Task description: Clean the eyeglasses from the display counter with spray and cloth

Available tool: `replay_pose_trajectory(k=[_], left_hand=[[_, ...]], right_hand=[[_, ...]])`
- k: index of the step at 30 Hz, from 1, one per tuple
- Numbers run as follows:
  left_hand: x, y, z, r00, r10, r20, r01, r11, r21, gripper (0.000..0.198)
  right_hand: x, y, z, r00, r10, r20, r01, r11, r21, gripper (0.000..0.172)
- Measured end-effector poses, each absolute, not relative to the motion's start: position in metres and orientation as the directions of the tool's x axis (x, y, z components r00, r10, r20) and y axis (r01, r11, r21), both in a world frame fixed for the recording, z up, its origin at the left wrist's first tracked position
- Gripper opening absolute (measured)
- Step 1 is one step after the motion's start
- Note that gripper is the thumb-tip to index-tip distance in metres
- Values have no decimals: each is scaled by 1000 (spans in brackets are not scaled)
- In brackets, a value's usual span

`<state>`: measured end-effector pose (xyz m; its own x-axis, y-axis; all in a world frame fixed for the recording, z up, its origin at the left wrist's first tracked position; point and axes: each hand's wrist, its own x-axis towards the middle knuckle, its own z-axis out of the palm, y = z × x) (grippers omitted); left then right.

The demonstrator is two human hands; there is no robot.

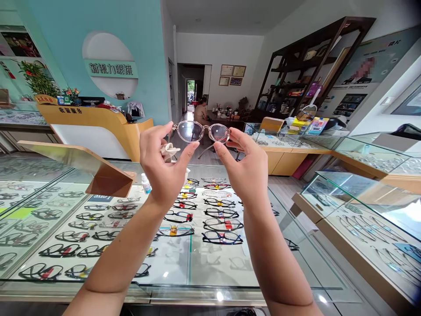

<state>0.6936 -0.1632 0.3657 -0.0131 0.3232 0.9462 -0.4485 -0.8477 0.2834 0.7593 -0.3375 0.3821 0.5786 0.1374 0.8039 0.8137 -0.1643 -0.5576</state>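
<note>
I hold a pair of clear-framed glasses (pixel 202 131) up in front of me, above a glass display counter (pixel 204 289). My left hand (pixel 162 164) pinches the left lens rim between thumb and forefinger, and a crumpled pale cloth (pixel 169 151) is tucked in its palm. My right hand (pixel 245 164) pinches the right rim the same way. The temples hang folded behind the lenses.
The counter holds several rows of eyeglass frames (pixel 184 217). On it stand a tilted wooden mirror (pixel 98 173) and a small white bottle (pixel 146 183). Another glass case (pixel 368 210) is at the right. An orange service desk (pixel 95 127) stands at the back left; a person sits far back at a table.
</note>
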Motion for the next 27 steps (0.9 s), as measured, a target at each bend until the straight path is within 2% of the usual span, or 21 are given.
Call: replay_pose_trajectory(k=[5,10,20,24,27], left_hand=[[690,-165,369,-44,272,961,-360,-902,239,52],[688,-165,371,-56,258,964,-351,-909,223,53],[689,-163,367,22,253,967,-371,-896,243,55],[689,-162,367,29,250,968,-360,-901,243,54],[688,-159,370,60,288,956,-368,-883,289,53]], right_hand=[[758,-337,385,638,172,750,769,-180,-613,47],[755,-336,385,629,180,757,777,-177,-604,42],[757,-338,388,678,177,713,733,-238,-637,46],[757,-339,387,670,177,721,740,-246,-627,46],[758,-339,386,630,159,760,773,-226,-593,42]])
